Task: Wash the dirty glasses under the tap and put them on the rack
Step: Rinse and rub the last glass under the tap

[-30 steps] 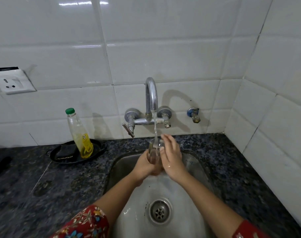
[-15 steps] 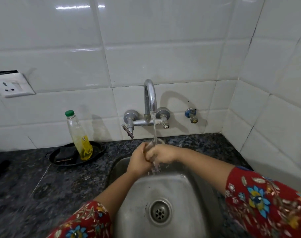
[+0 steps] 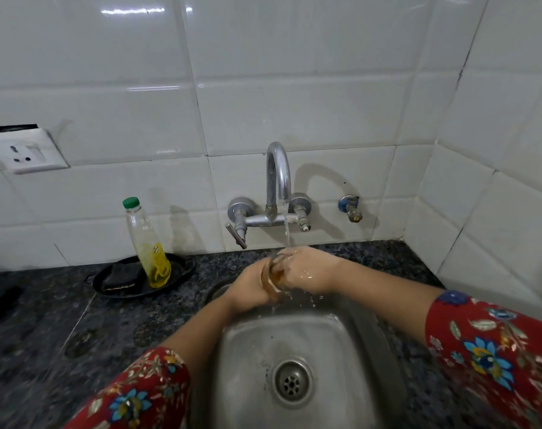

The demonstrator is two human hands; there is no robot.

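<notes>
A clear glass (image 3: 272,274) is held over the steel sink (image 3: 251,345) under the running tap (image 3: 278,181). My left hand (image 3: 248,289) grips it from the left and below. My right hand (image 3: 310,267) is wrapped over its top and right side, and the water stream lands on that hand and the glass. The glass is tilted and mostly hidden by my fingers. Water drips from it into the basin. No rack is in view.
A bottle of yellow dish liquid with a green cap (image 3: 147,243) stands on a black dish (image 3: 177,270) with a dark scrubber (image 3: 121,277), left of the sink on the dark granite counter (image 3: 47,320). A wall socket (image 3: 25,153) sits at the far left. Tiled walls close the back and right.
My right hand has turned from upright beside the glass to lying across its top, with the forearm swung out to the right. The glass stays under the stream.
</notes>
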